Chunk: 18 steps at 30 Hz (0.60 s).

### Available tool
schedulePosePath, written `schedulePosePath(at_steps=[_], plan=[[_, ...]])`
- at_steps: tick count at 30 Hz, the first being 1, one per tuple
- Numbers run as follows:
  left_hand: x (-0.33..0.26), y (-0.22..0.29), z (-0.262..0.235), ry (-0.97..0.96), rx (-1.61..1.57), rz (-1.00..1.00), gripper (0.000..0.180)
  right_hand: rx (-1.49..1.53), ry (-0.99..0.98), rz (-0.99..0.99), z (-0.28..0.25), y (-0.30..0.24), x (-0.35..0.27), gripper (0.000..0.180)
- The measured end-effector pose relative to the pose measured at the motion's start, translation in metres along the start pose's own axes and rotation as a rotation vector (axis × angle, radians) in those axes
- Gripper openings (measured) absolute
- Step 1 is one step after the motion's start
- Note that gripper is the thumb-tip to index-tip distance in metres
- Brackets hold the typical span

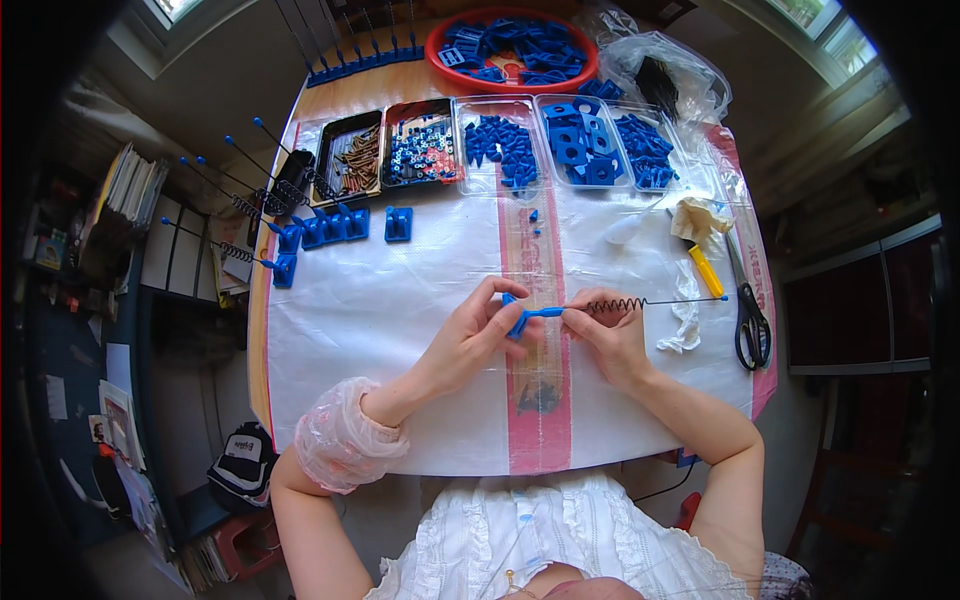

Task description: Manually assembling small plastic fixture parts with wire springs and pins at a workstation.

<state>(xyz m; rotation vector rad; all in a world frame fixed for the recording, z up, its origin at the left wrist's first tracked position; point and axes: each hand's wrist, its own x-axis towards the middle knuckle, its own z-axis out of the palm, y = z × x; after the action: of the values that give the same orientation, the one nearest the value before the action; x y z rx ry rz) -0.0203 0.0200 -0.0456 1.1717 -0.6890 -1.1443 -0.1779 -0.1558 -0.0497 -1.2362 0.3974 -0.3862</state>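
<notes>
Over the middle of the table, my left hand (474,335) pinches a blue plastic base (516,318) between thumb and fingers. A blue sleeve (546,312) joins that base to a black coil spring (618,305), whose thin straight rod runs right to a small blue tip. My right hand (610,340) is closed on the spring rod, thumb and finger meeting just right of the blue sleeve. Part of the coil lies against the fingers. Two small blue pieces (535,222) rest on the sheet beyond my hands.
Trays of screws (358,158), nuts (420,145) and blue parts (503,150) line the far side. Behind stands a red basin (432,50). Assembled spring pieces (285,262) and blue bases (335,228) sit at left. Black scissors (752,330) and a yellow-handled tool (706,272) lie right.
</notes>
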Motion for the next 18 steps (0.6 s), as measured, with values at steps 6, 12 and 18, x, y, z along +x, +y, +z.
schedulePosePath(at_steps=[6,12,18], plan=[[0.004,0.006,0.009,0.076,0.622,0.52,0.022,-0.071,-0.092,-0.057,-0.001,0.006,-0.003,0.009],[-0.004,0.006,0.011,0.069,0.541,0.313,0.015,-0.155,-0.201,-0.142,-0.001,0.008,-0.006,0.012],[-0.002,0.003,0.008,0.042,0.525,0.326,0.014,-0.166,-0.224,-0.148,-0.001,0.006,-0.006,0.012]])
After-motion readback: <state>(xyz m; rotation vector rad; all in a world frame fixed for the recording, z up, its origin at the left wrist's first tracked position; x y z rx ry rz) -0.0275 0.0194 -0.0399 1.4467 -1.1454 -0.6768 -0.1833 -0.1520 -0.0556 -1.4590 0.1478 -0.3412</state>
